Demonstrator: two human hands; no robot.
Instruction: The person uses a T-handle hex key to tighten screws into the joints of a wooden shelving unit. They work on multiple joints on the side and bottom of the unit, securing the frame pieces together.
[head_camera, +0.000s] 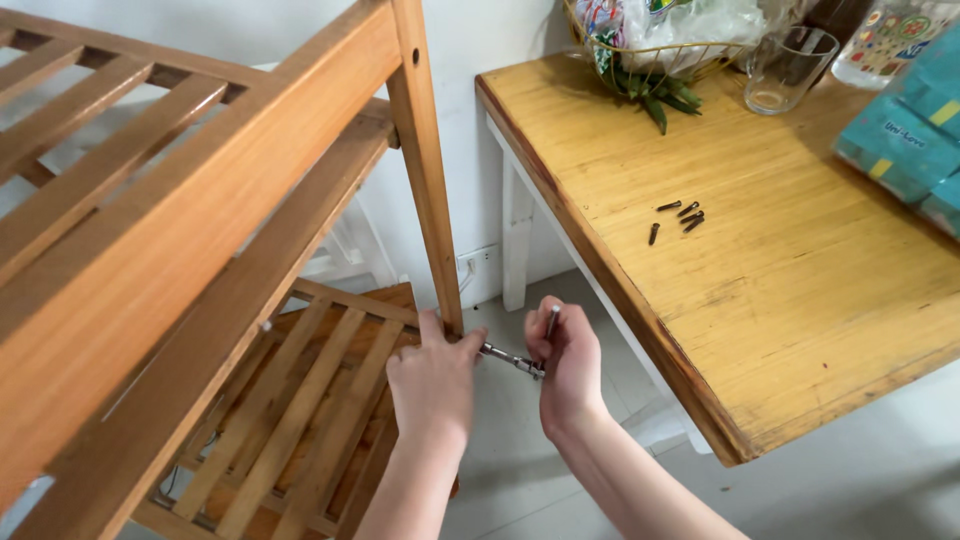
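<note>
Hands low at the wooden shelf (200, 240): your left hand (432, 378) grips its upright leg (428, 170), your right hand (568, 362) clasps a small metal wrench (512, 360) there. Brace firmly; turn squarely.

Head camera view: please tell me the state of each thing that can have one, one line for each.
Left hand: closed around the rack's leg.
Right hand: gripping the metal tool.
Metal tool: held, its tip at the leg.
Wooden rack: upright, shelves bare.
Dark screws: loose on the wooden table, lying flat.
Drinking glass: upright, nearly empty.
Wire basket: filled with bags and greens.
</note>
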